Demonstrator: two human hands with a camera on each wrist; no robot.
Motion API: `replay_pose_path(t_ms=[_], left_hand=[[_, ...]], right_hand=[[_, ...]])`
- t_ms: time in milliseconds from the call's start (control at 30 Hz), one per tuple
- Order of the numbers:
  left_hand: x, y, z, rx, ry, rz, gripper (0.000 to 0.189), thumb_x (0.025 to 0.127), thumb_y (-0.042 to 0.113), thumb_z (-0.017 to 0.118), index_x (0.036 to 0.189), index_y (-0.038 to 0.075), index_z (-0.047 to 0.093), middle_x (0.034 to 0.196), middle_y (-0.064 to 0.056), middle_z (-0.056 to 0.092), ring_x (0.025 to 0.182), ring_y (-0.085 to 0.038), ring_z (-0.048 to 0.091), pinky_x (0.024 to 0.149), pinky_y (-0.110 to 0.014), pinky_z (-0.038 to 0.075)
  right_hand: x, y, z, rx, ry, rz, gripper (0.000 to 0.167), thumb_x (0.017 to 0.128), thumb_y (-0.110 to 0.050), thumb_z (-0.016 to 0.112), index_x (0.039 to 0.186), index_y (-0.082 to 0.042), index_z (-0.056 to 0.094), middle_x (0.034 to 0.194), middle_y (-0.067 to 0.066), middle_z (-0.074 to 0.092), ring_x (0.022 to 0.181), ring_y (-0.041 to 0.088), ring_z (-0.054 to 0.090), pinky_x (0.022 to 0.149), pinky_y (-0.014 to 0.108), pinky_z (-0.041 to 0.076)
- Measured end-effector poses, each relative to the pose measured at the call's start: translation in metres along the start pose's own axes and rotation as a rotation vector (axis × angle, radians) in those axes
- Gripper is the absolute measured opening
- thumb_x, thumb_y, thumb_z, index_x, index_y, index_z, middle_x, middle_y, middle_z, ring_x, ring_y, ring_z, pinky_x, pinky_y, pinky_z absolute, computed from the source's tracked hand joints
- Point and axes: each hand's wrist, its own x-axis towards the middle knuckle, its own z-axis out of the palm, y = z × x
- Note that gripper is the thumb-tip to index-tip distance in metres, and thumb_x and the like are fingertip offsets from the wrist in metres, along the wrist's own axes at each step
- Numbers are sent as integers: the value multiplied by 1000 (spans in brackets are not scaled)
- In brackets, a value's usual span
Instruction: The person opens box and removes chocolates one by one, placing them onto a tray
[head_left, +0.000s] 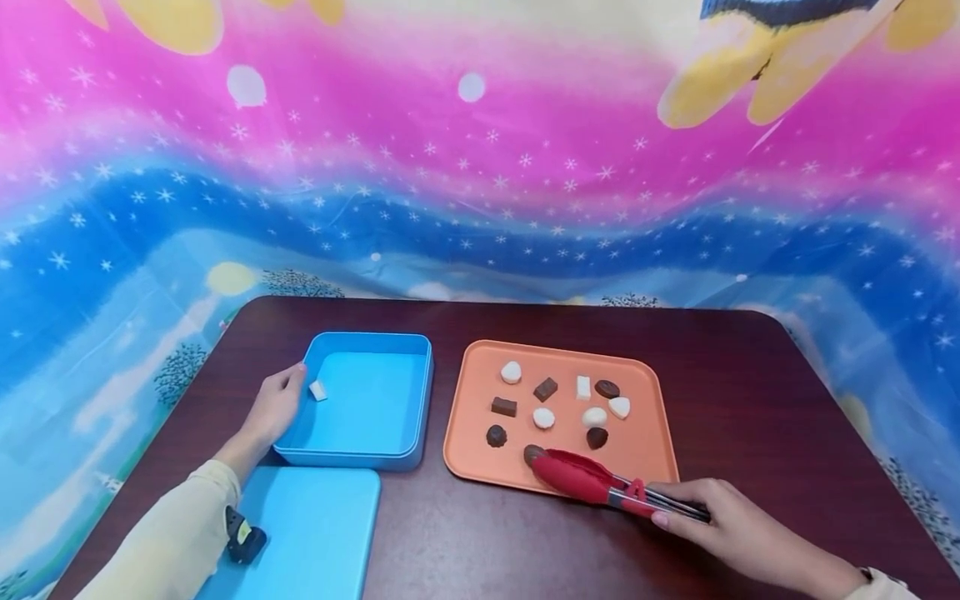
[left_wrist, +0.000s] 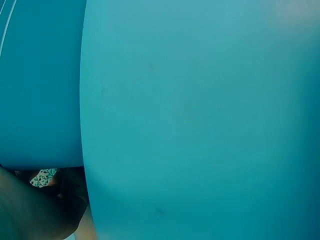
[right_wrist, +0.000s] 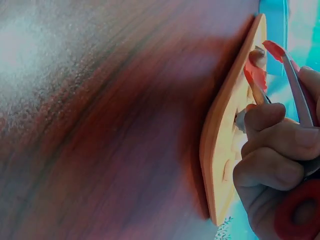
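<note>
My left hand (head_left: 272, 407) grips the left wall of a square blue box (head_left: 352, 460). Inside the box, against that wall, lies one small white piece (head_left: 318, 391). Red-tipped metal tongs (head_left: 573, 475) are held in my right hand (head_left: 738, 529), low over the front of an orange tray (head_left: 468, 408). A brown chocolate-like piece (head_left: 533, 454) is at the tongs' tips; in the right wrist view this piece (right_wrist: 258, 57) sits between the two red tips (right_wrist: 256, 76). Blue surfaces (left_wrist: 190, 110) fill most of the left wrist view, hiding the fingers' contact.
Several white pieces (head_left: 543, 417) and dark brown pieces (head_left: 504, 407) are spread over the tray. A flat blue lid (head_left: 322, 525) lies in front of the box, below my left sleeve. Everything rests on a dark wooden table (head_left: 450, 542), with a patterned cloth (head_left: 480, 192) behind.
</note>
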Motion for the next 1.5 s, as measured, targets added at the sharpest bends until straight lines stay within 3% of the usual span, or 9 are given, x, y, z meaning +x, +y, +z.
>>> replay_pose_path(t_ms=[133, 300, 400, 533, 800, 1033, 1300, 1500], left_hand=[[0, 1, 0, 2, 5, 16, 73, 109, 51, 16, 161, -1, 11, 167, -29, 15, 153, -52, 15, 121, -69, 19], [-1, 1, 0, 5, 12, 19, 73, 109, 52, 17, 161, 0, 12, 167, -28, 16, 153, -52, 15, 121, -70, 19], [-1, 1, 0, 5, 11, 17, 73, 109, 52, 17, 161, 0, 12, 167, -28, 16, 153, -52, 15, 120, -71, 20], [-3, -1, -1, 6, 5, 4, 73, 109, 52, 16, 161, 0, 11, 167, -28, 15, 153, -52, 14, 121, -71, 19], [-3, -7, -3, 8, -17, -10, 75, 108, 54, 14, 161, 0, 8, 166, -30, 13, 153, -53, 13, 120, -72, 19], [0, -3, -1, 13, -8, 22, 76, 109, 53, 15, 160, -2, 10, 166, -31, 15, 152, -54, 15, 120, -71, 20], [-1, -4, 0, -2, -11, 2, 74, 109, 52, 16, 160, -1, 11, 166, -30, 15, 153, -53, 14, 120, -71, 19], [0, -5, -1, -1, -4, 17, 75, 109, 53, 16, 160, -2, 11, 166, -30, 16, 152, -53, 15, 120, -71, 19]], right_hand=[[-5, -5, -6, 8, 20, 23, 44, 101, -39, 61, 129, -6, 67, 92, 1, 67, 66, 1, 53, 52, 23, 44], [-14, -10, -13, -115, 93, 61, 61, 96, -45, 67, 137, 0, 61, 101, -1, 71, 70, -4, 51, 55, 21, 41], [-18, -16, -13, -147, 135, 69, 68, 93, -47, 70, 141, -1, 58, 83, -9, 65, 61, -4, 44, 50, 20, 37], [-16, -23, -7, -121, 199, 28, 70, 89, -46, 75, 144, -6, 56, 63, -12, 39, 50, 0, 32, 44, 20, 31], [-2, -31, 2, -103, 316, 52, 71, 83, -52, 78, 140, -14, 61, 62, -10, 39, 51, 1, 31, 45, 21, 32], [9, -35, 4, -113, 395, 3, 66, 82, -51, 80, 138, -20, 62, 62, -9, 38, 51, 1, 31, 46, 21, 32], [24, -46, 11, -120, 387, -14, 73, 77, -58, 81, 141, -32, 58, 62, -12, 37, 53, 1, 32, 47, 20, 33], [40, -58, 17, -164, 418, -90, 76, 74, -53, 86, 143, -37, 56, 63, -13, 39, 53, 0, 33, 49, 18, 32]])
